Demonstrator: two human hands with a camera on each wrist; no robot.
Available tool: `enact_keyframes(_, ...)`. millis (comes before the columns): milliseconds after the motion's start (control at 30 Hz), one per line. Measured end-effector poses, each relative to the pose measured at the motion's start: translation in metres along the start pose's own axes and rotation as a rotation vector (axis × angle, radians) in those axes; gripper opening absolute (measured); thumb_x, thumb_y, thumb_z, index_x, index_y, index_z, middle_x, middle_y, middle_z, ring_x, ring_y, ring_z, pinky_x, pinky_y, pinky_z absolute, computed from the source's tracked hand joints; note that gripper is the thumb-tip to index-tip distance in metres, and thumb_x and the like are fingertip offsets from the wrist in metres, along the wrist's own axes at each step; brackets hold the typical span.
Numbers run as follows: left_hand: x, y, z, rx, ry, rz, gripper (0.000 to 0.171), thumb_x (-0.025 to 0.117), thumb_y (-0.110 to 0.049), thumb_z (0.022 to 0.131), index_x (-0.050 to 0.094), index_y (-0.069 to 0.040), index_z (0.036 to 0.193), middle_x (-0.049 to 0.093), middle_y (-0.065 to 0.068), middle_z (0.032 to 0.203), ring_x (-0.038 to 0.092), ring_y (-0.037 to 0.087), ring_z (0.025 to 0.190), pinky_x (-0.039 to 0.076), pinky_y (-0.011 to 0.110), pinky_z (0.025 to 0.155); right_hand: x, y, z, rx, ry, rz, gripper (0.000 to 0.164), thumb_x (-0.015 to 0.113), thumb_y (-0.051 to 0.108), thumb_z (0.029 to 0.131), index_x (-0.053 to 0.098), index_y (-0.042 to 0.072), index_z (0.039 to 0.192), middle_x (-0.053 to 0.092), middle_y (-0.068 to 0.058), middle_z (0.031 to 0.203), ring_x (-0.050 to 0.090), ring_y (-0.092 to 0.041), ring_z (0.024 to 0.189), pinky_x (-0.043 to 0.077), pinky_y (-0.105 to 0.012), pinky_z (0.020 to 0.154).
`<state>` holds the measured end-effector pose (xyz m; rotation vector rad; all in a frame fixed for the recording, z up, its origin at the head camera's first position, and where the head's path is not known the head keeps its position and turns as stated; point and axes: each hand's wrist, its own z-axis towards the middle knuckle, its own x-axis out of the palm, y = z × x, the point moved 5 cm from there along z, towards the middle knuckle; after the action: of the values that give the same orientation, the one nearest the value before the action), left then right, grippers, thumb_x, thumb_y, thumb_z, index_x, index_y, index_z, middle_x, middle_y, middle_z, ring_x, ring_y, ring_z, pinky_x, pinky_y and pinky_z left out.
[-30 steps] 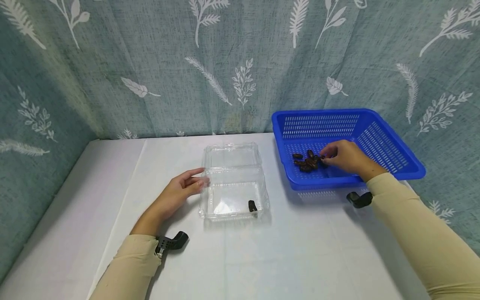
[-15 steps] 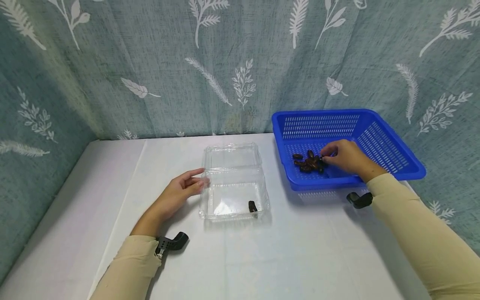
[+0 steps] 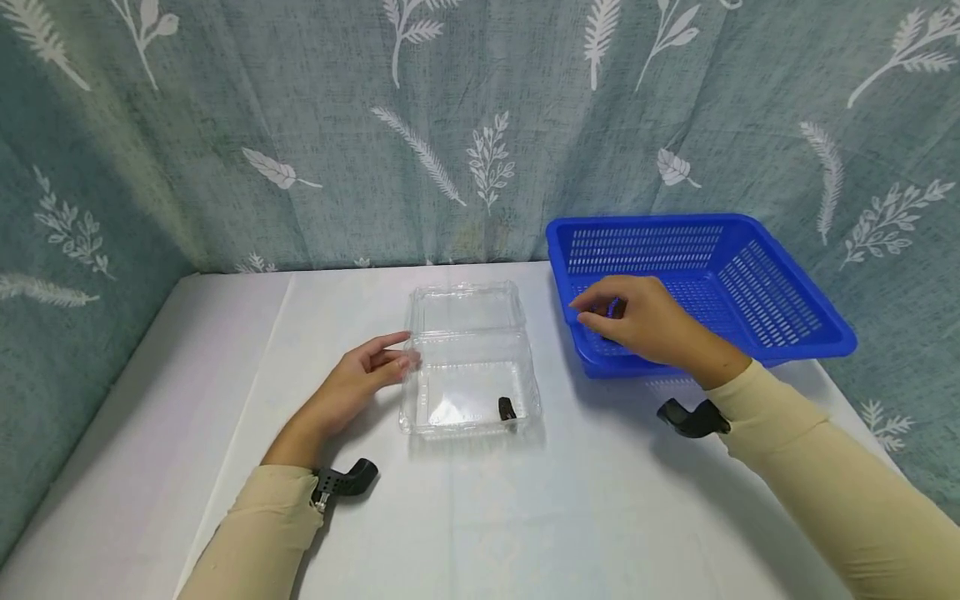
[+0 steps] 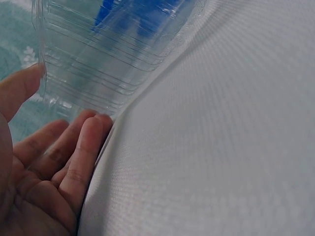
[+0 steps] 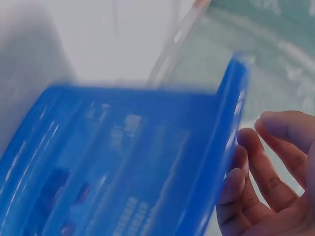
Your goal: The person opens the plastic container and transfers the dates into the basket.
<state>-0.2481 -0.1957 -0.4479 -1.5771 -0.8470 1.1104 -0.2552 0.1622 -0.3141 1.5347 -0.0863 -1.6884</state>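
A hinged clear plastic box (image 3: 472, 396) lies with its lid folded back on the table, a dark brown date (image 3: 507, 409) at its front right corner. At the box's left side, my left hand (image 3: 360, 383) touches the wall with loosely extended fingers; the left wrist view shows fingertips (image 4: 91, 125) right at the plastic. Over the left rim of a blue slotted basket (image 3: 697, 242), my right hand (image 3: 637, 317) has thumb and fingers bent close together. I cannot tell whether it holds anything. The hand hides most of the dates in the basket; reddish-brown dates (image 5: 83, 192) show blurred through its wall.
A white cloth (image 3: 480, 517) covers the table. Behind it hangs a green curtain (image 3: 315, 217) with white leaf prints. The basket's raised rim stands between my right hand's side and the plastic box. Black wrist cameras (image 3: 347, 481) jut from both sleeves.
My right hand has risen from the dates and moved left to the basket's near left rim. The left hand and the plastic box stay as they were.
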Motion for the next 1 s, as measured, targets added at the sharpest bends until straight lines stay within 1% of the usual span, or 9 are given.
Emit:
enact_keyframes(100,0.000,-0.001,0.000,-0.003,-0.006,0.002,0.059,0.064,-0.027,0.099,0.042,-0.010,0.151,0.060,0.020,0.137,0.063,-0.001,0.111,0.047,0.012,0.092,0.012,0.018,0.004,-0.044,0.041,0.055,0.013,0.073,0.004,0.089,0.077,0.008,0.101,0.072,-0.002,0.086,0.060,-0.013,0.075,0.053,-0.025,0.067)
enact_keyframes(200,0.000,0.000,0.000,-0.015,-0.004,0.007,0.058,0.064,-0.028,0.099,0.043,-0.012,0.151,0.061,0.018,0.137,0.063,-0.001,0.111,0.047,0.012,0.093,0.027,0.033,0.008,-0.059,0.106,0.097,0.015,0.073,0.005,0.089,0.077,0.009,0.103,0.074,-0.002,0.090,0.061,-0.012,0.074,0.053,-0.027,0.067)
enact_keyframes(300,0.000,0.002,-0.001,-0.024,-0.001,0.006,0.058,0.063,-0.029,0.100,0.043,-0.013,0.151,0.061,0.017,0.137,0.063,0.000,0.112,0.047,0.012,0.093,0.043,0.044,0.012,-0.069,0.176,0.122,0.015,0.072,0.007,0.090,0.077,0.011,0.104,0.075,-0.001,0.096,0.062,-0.011,0.076,0.054,-0.027,0.069)
enact_keyframes(467,-0.001,0.003,0.001,-0.010,0.002,-0.011,0.058,0.063,-0.029,0.100,0.042,-0.012,0.151,0.061,0.019,0.137,0.064,0.002,0.112,0.049,0.014,0.093,0.066,0.054,0.015,-0.085,0.277,0.145,0.016,0.071,0.008,0.091,0.077,0.012,0.105,0.075,-0.003,0.102,0.063,-0.009,0.078,0.055,-0.026,0.068)
enact_keyframes(667,0.002,-0.001,0.004,-0.005,0.010,-0.033,0.057,0.063,-0.027,0.100,0.042,-0.011,0.151,0.060,0.020,0.138,0.064,-0.001,0.110,0.051,0.015,0.092,0.091,0.051,0.010,-0.053,0.392,0.099,0.017,0.070,0.011,0.093,0.076,0.008,0.109,0.075,-0.008,0.109,0.062,-0.007,0.072,0.053,-0.022,0.067)
enact_keyframes(800,0.003,0.000,0.003,-0.001,0.010,-0.032,0.059,0.063,-0.027,0.100,0.041,-0.009,0.152,0.058,0.022,0.139,0.063,-0.002,0.110,0.051,0.015,0.091,0.100,0.048,0.005,-0.036,0.424,0.023,0.018,0.068,0.011,0.094,0.075,0.009,0.111,0.075,-0.006,0.112,0.068,-0.017,0.093,0.055,-0.031,0.084)
enact_keyframes(900,0.003,0.001,0.001,0.002,0.003,-0.034,0.059,0.062,-0.026,0.100,0.040,-0.009,0.152,0.057,0.023,0.140,0.063,-0.003,0.110,0.052,0.016,0.091,0.105,0.045,0.004,-0.025,0.445,-0.031,0.019,0.067,0.011,0.094,0.075,0.010,0.112,0.075,-0.004,0.112,0.067,-0.021,0.109,0.051,-0.040,0.098)
enact_keyframes(933,0.003,0.001,0.001,-0.002,-0.001,-0.040,0.058,0.062,-0.025,0.100,0.040,-0.009,0.152,0.058,0.023,0.140,0.063,-0.003,0.110,0.052,0.016,0.091,0.107,0.044,0.003,-0.023,0.453,-0.046,0.020,0.067,0.011,0.094,0.075,0.010,0.112,0.075,-0.003,0.112,0.067,-0.020,0.110,0.050,-0.040,0.100)
enact_keyframes(1000,0.004,0.002,0.001,0.000,-0.005,-0.045,0.058,0.062,-0.024,0.100,0.041,-0.009,0.152,0.057,0.023,0.140,0.063,-0.003,0.110,0.052,0.016,0.090,0.110,0.041,0.001,0.007,0.483,-0.051,0.021,0.068,0.011,0.094,0.075,0.011,0.114,0.074,-0.002,0.112,0.071,-0.017,0.093,0.052,-0.038,0.095)
